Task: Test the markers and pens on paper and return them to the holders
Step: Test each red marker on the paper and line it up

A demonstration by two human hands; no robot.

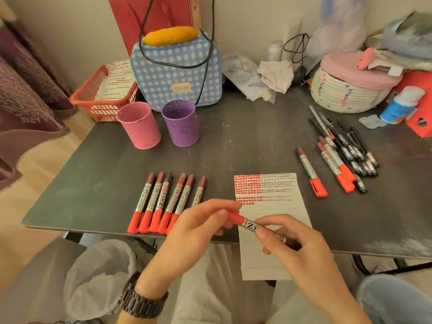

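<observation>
Pinching the cap (235, 218) of the marker (243, 221) over the near-edge paper (280, 211), the left hand (201, 222) opposes the right hand (294, 250) gripping its barrel (250, 224), probably for uncapping.

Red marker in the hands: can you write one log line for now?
left hand: pinches red marker cap | right hand: grips barrel | paper: under marker, partly marked

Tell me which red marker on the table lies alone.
The lone marker just right of the paper: it touches no other, while the rest form a left row or a right pile.
</observation>
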